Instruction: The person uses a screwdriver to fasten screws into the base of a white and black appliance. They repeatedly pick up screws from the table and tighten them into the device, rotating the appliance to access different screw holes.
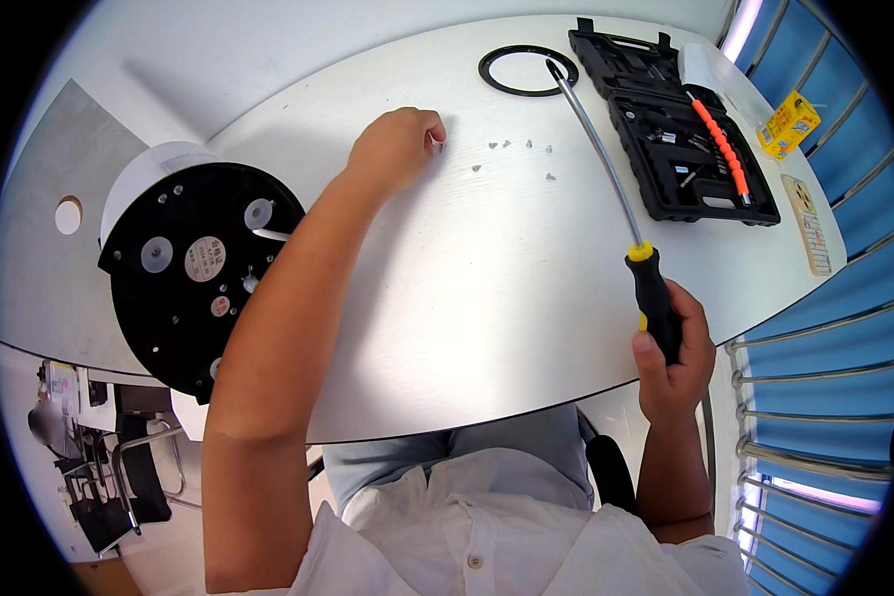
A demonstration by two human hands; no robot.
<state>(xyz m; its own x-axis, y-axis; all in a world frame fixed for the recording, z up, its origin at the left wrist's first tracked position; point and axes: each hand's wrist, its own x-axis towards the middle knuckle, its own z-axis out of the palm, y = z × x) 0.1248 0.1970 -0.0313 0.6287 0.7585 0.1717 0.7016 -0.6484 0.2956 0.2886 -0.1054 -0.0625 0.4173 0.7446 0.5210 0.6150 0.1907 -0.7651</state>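
Note:
My right hand (677, 358) is wrapped round the black-and-yellow handle of a long screwdriver (606, 159). Its metal shaft slants up and away, the tip overlapping the black ring (487, 74) in view. Over the far middle of the table, my left hand (395, 149) is closed in a pinch. A tiny grey screw shows at its fingertips, partly hidden by them. Just right of that hand lie several small silvery screws (507, 144), scattered on the white tabletop. Beside my left forearm rests a round black base (184, 313) with screws, pale round pads and stickers on it.
An opened black tool case (656, 169) lies at the far right, with an orange flexible shaft (720, 144) across it. Beyond are a yellow box (790, 124) and a beige strip (807, 223). The white table (467, 328) curves along its near edge; metal railings (815, 368) stand on the right.

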